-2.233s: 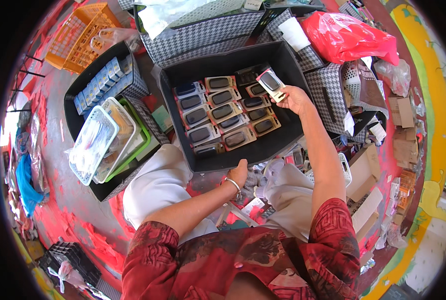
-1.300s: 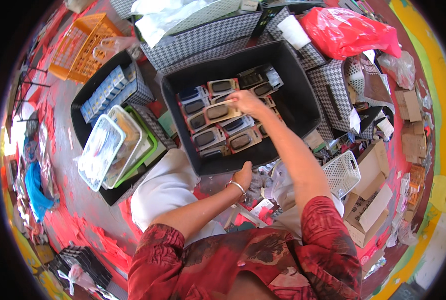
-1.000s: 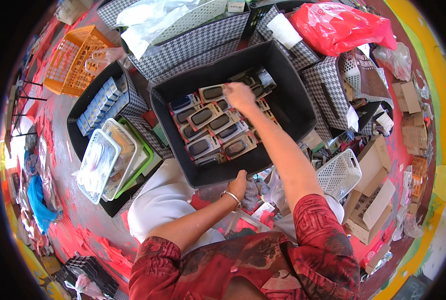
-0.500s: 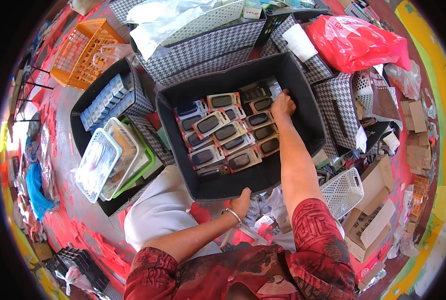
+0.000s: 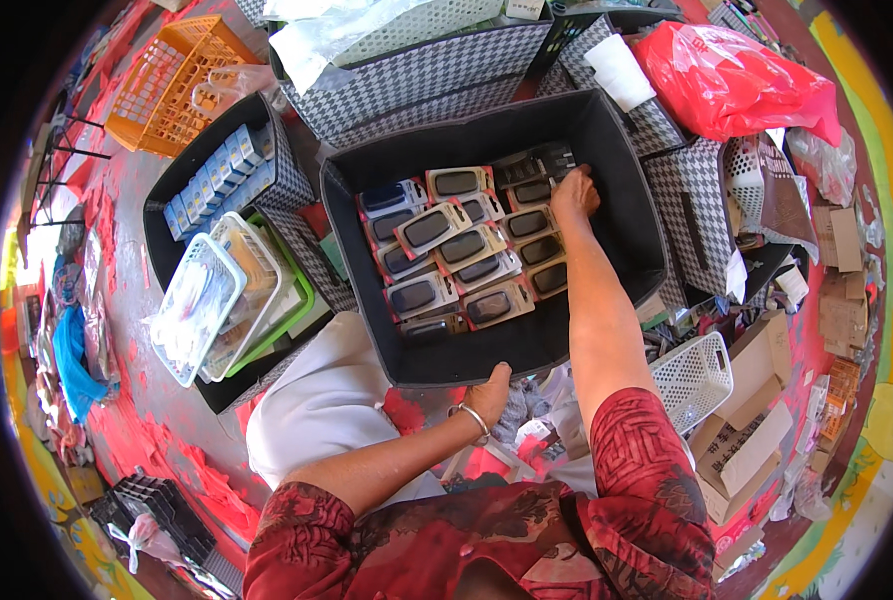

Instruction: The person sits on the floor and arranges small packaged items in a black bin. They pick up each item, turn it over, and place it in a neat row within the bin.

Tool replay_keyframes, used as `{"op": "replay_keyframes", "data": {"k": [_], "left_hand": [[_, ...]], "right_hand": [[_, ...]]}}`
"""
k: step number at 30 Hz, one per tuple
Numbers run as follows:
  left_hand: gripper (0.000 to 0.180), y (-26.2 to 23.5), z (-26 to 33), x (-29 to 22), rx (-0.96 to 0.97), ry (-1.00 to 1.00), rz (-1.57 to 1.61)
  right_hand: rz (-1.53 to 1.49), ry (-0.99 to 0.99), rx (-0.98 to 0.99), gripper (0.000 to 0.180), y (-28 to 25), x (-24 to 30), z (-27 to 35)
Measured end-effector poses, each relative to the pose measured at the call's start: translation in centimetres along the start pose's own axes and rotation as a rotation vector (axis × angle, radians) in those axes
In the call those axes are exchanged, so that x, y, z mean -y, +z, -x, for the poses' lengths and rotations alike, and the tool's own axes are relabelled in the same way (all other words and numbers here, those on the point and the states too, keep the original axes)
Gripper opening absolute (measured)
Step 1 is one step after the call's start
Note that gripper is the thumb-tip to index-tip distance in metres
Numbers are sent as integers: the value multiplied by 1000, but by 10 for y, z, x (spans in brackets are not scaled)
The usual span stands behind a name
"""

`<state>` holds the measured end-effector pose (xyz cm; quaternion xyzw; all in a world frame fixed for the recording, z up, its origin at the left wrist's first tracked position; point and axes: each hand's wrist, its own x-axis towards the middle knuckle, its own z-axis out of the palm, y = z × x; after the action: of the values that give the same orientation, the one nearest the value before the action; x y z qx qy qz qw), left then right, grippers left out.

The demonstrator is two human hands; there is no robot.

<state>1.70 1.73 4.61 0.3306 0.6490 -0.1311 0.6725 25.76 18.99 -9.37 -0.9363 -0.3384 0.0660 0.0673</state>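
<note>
A black fabric storage box point(image 5: 436, 362) leans over my lap, its near side raised by my left hand point(image 5: 488, 396). The left thumb lies over the near rim and the fingers are hidden underneath. Inside lie several rows of carded packs point(image 5: 428, 228), each with a dark oval item behind clear plastic. My right hand point(image 5: 574, 198) reaches into the far right corner, fingers curled down against the packs there; what they pinch is hidden. Beside it lies a darker pack point(image 5: 531, 166).
Around stand houndstooth boxes point(image 5: 416, 100), a box of small blue cartons point(image 5: 214, 180), stacked plastic baskets point(image 5: 201, 305), an orange crate point(image 5: 171, 85) and a red plastic bag point(image 5: 731, 85). A white basket point(image 5: 694, 385) and an open cardboard carton point(image 5: 741, 450) are at the right.
The storage box has shifted slightly up and right in view. At the far right corner, the clear shiny piece by my right hand no longer shows; a dark pack lies there.
</note>
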Motion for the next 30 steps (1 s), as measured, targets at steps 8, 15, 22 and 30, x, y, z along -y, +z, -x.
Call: {"op": "replay_keyframes", "data": {"k": [8, 15, 22, 30], "left_hand": [[72, -1, -1, 1, 7, 10, -31], [70, 6, -7, 8, -85, 120, 24], [66, 6, -19, 10, -48, 110, 47], [57, 14, -33, 18, -123, 128, 63]], "right_hand": [[-22, 110, 215, 18, -27, 2, -1], [126, -62, -23, 15, -86, 6, -2], [-71, -624, -172, 16, -113, 11, 57], [5, -879, -126, 8, -54, 75, 124]]}}
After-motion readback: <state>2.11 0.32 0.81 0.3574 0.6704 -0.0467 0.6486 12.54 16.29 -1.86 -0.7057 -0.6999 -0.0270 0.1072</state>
